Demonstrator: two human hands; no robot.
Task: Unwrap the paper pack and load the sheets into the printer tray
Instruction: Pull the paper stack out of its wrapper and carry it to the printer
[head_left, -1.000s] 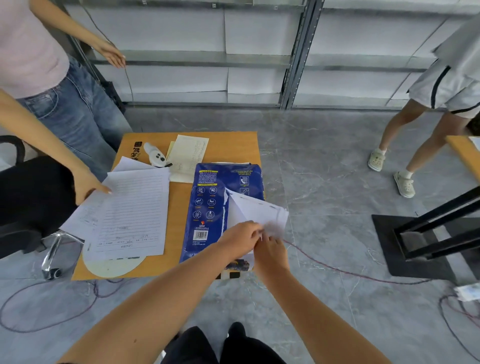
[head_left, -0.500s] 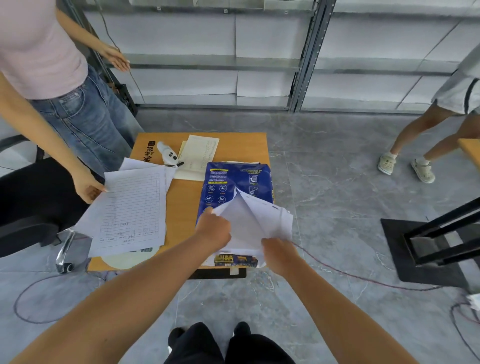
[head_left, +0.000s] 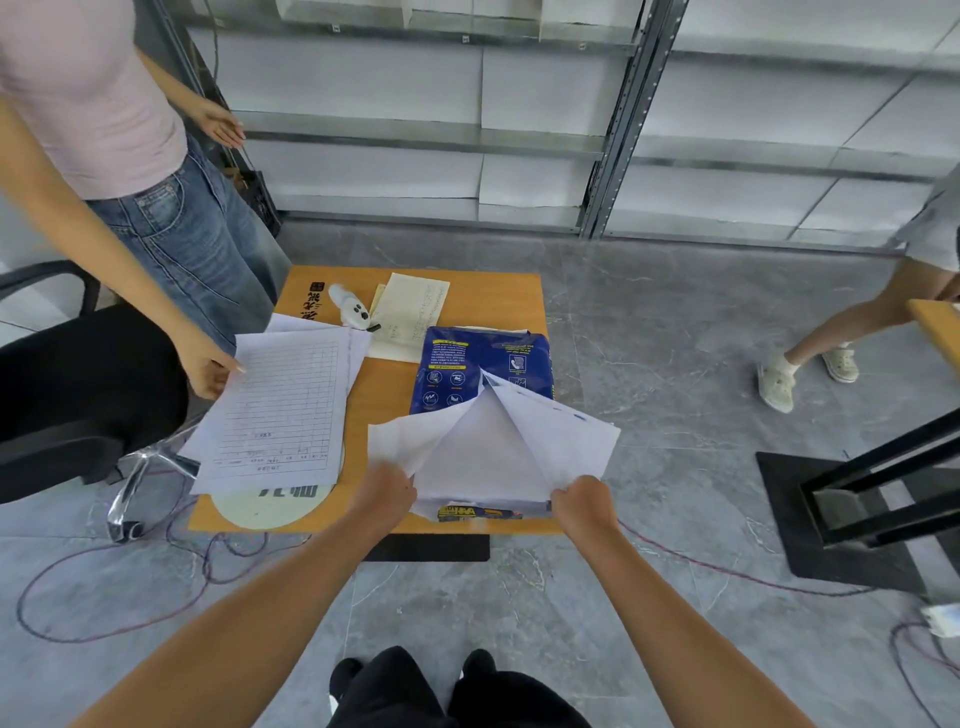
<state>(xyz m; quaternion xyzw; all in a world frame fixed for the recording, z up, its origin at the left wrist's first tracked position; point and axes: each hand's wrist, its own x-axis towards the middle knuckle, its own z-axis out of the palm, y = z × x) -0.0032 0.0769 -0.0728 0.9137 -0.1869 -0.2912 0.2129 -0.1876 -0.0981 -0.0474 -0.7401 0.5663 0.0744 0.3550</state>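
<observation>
The paper pack (head_left: 480, 371) lies on the right half of the small orange table (head_left: 387, 400), its long side running from the near edge toward 12 o'clock. Its far half is still covered by dark blue wrapper printed with white icons and a yellow strip, while the near half is torn open: two white flaps of wrapper (head_left: 558, 441) are peeled up and spread to either side in a V, baring the white top of the ream between them. A yellow and blue printed band shows on the pack's near end face at the table edge. The left hand (head_left: 384, 501) is clenched on the left flap at about 7 o'clock from the pack's middle, and the right hand (head_left: 582, 506) is clenched on the lower corner of the right flap at about 5 o'clock; the two hands are well apart. At 9 o'clock from the pack a ruled form sheet (head_left: 283, 410) overhangs the table's left edge, touched by another person's hand (head_left: 208, 366). Toward 11 o'clock lie a cream note sheet (head_left: 410, 317) and a small white device (head_left: 350, 312). Grey floor (head_left: 649, 322) and metal shelving (head_left: 618, 119) lie beyond.
</observation>
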